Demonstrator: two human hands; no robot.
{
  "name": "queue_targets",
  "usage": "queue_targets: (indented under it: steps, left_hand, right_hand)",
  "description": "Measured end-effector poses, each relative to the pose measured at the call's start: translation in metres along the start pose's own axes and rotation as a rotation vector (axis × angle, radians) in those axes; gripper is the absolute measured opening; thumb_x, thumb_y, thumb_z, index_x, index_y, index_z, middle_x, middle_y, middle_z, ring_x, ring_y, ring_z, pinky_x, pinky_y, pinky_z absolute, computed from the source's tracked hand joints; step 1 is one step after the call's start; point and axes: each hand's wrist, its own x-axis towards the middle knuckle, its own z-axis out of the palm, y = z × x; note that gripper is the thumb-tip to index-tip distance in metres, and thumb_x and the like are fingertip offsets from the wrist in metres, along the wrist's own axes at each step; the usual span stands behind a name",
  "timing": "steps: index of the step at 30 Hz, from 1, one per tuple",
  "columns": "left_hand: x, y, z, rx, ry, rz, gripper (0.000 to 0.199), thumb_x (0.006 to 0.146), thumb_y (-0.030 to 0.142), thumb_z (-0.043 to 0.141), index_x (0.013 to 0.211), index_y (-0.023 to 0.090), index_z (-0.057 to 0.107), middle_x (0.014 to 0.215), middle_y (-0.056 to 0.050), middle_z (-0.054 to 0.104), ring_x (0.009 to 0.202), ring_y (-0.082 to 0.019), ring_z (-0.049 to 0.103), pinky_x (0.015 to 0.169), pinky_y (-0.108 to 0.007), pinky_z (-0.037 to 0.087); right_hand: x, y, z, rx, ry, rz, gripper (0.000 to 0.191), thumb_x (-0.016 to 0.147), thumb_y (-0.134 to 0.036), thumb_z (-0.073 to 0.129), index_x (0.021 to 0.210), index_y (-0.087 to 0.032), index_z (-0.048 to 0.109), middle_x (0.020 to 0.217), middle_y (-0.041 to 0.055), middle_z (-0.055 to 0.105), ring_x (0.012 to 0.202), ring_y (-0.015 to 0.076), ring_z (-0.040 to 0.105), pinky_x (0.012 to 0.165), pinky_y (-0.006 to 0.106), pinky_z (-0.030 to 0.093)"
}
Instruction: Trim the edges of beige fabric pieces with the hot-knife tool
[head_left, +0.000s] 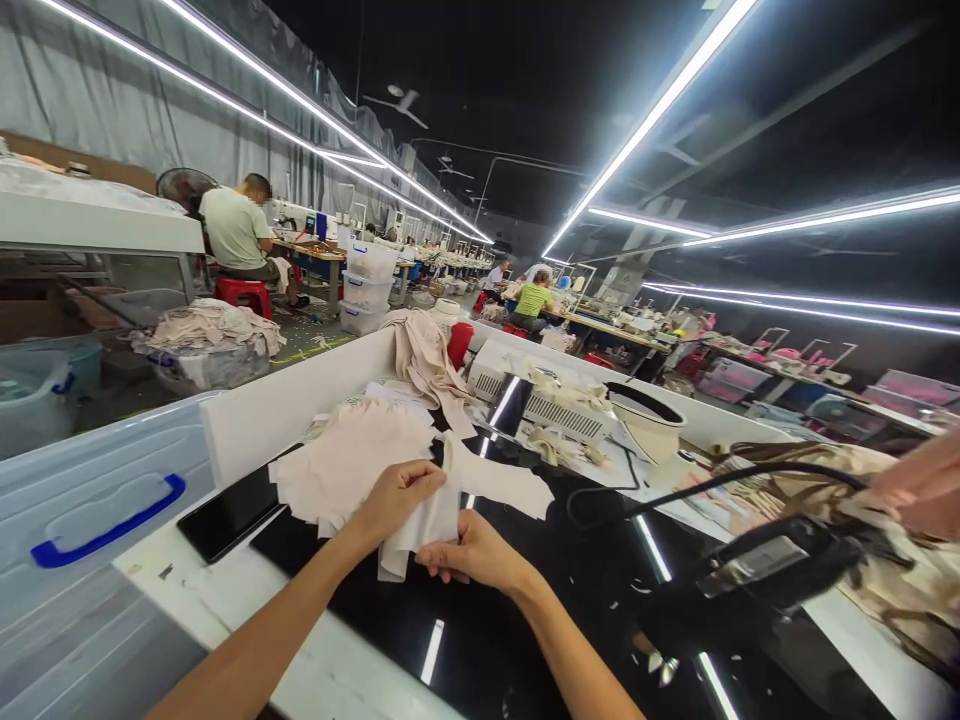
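A cream fabric piece (pixel 495 480) lies over the glossy black work surface (pixel 540 590), its long tab stretching to the right. My left hand (pixel 405 500) pinches the piece near its upper middle. Lower down, my right hand (pixel 472 553) grips the bottom edge of the fabric between thumb and fingers. Left of my hands sits a pile of pale cut fabric pieces (pixel 352 455), fanned out in a stack. A flat black phone-like slab (pixel 229 515) lies at the table's left side.
A dark machine head (pixel 757 570) with a cable stands at right, near bunched beige fabric (pixel 885 590). Behind are a white vented box (pixel 540 395), a cream round container (pixel 645 420) and draped fabric (pixel 427 360). A clear bin with a blue handle (pixel 112 520) adjoins the left. Co-workers sit farther back.
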Motion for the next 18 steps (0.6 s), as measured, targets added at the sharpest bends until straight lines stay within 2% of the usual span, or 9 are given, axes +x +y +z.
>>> queue_targets:
  steps: [5,8,9,10,12,14,15,16,18]
  left_hand:
    - [0.005,0.010,-0.005,0.074,-0.004,0.069,0.049,0.096,0.063,0.060,0.081,0.017,0.070,0.073,-0.001,0.065,0.068,-0.018,0.057,0.061,-0.026,0.044]
    - [0.007,0.027,-0.011,0.129,-0.037,0.117,0.038,0.099,0.054,0.063,0.087,0.019,0.075,0.080,0.000,0.070,0.073,-0.017,0.061,0.065,-0.025,0.045]
    - [0.006,0.034,-0.013,0.176,-0.050,0.178,0.033,0.101,0.049,0.064,0.089,0.021,0.076,0.083,0.001,0.071,0.077,-0.017,0.063,0.068,-0.024,0.045]
    - [0.004,0.041,-0.014,0.251,-0.061,0.282,0.029,0.103,0.045,0.064,0.092,0.022,0.077,0.086,0.001,0.072,0.079,-0.016,0.064,0.071,-0.024,0.046]
    - [-0.004,0.052,-0.014,0.474,-0.070,0.613,0.022,0.110,0.034,0.060,0.101,0.023,0.076,0.092,0.002,0.073,0.083,-0.014,0.066,0.073,-0.022,0.045]
    - [-0.016,0.055,-0.010,0.711,-0.086,0.970,0.020,0.113,0.027,0.055,0.105,0.023,0.073,0.093,0.002,0.072,0.079,-0.012,0.065,0.070,-0.024,0.043]
    - [-0.023,0.053,-0.006,0.794,-0.117,1.082,0.020,0.114,0.028,0.055,0.105,0.022,0.072,0.093,0.002,0.072,0.077,-0.013,0.063,0.067,-0.025,0.042]
    - [-0.031,0.049,-0.002,0.857,-0.161,1.144,0.021,0.114,0.031,0.055,0.104,0.022,0.071,0.092,0.002,0.072,0.075,-0.014,0.062,0.065,-0.028,0.041]
    - [-0.047,0.033,0.006,0.929,-0.266,1.138,0.026,0.112,0.043,0.057,0.104,0.021,0.069,0.093,0.002,0.073,0.076,-0.017,0.063,0.065,-0.032,0.041]
  right_hand:
    - [-0.001,-0.005,-0.004,-0.051,0.067,-0.034,0.070,0.069,-0.084,0.079,0.069,-0.016,0.065,0.060,-0.0008,0.060,0.049,0.0076,0.048,0.042,0.020,0.034]
    - [-0.007,-0.006,-0.008,-0.120,0.144,-0.072,0.067,0.080,-0.083,0.070,0.078,-0.016,0.068,0.069,0.0010,0.064,0.052,0.0088,0.051,0.042,0.020,0.034]
    - [-0.010,-0.006,-0.009,-0.154,0.169,-0.084,0.064,0.086,-0.079,0.066,0.085,-0.016,0.070,0.072,0.0016,0.066,0.053,0.0094,0.052,0.043,0.020,0.036]
    - [-0.014,-0.007,-0.010,-0.195,0.195,-0.095,0.059,0.093,-0.073,0.061,0.092,-0.016,0.072,0.076,0.0021,0.068,0.054,0.0101,0.054,0.045,0.021,0.038]
    - [-0.021,-0.008,-0.012,-0.299,0.248,-0.117,0.045,0.104,-0.056,0.052,0.102,-0.017,0.075,0.083,0.0029,0.071,0.061,0.0121,0.059,0.053,0.022,0.046]
    - [-0.027,-0.009,-0.012,-0.427,0.294,-0.140,0.031,0.105,-0.035,0.051,0.107,-0.019,0.077,0.093,0.0036,0.075,0.076,0.0154,0.067,0.072,0.026,0.054]
    - [-0.030,-0.007,-0.013,-0.495,0.315,-0.146,0.027,0.103,-0.025,0.052,0.110,-0.021,0.078,0.101,0.0040,0.077,0.087,0.0174,0.069,0.083,0.028,0.055]
    - [-0.031,-0.005,-0.013,-0.562,0.335,-0.144,0.030,0.099,-0.017,0.053,0.115,-0.022,0.078,0.109,0.0044,0.077,0.099,0.0196,0.070,0.092,0.030,0.054]
    - [-0.034,0.002,-0.013,-0.692,0.377,-0.114,0.044,0.093,-0.007,0.053,0.127,-0.025,0.076,0.121,0.0063,0.076,0.114,0.0237,0.068,0.102,0.034,0.051]
